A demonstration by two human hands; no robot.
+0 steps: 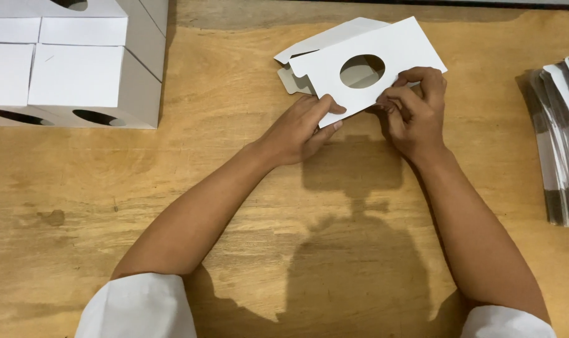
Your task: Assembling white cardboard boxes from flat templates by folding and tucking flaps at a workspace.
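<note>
Both hands hold a flat white card box point(384, 53) with a round hole. The left grip point(302, 128) pinches its near edge; the right grip point(414, 103) is clamped on the edge beside it, above the worktop point(234, 206).

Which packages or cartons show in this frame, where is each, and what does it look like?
Flat carton: table centre top, held at its near edge by the left hand and right hand; white card, unfolded, round cut-out window.
Made-up boxes: top left corner, stacked in rows; white cuboids, dark oval holes on the front faces.
Stack of flat cartons: right edge of the table; white and grey sheets, fanned.
No labels, signs or screens.
</note>
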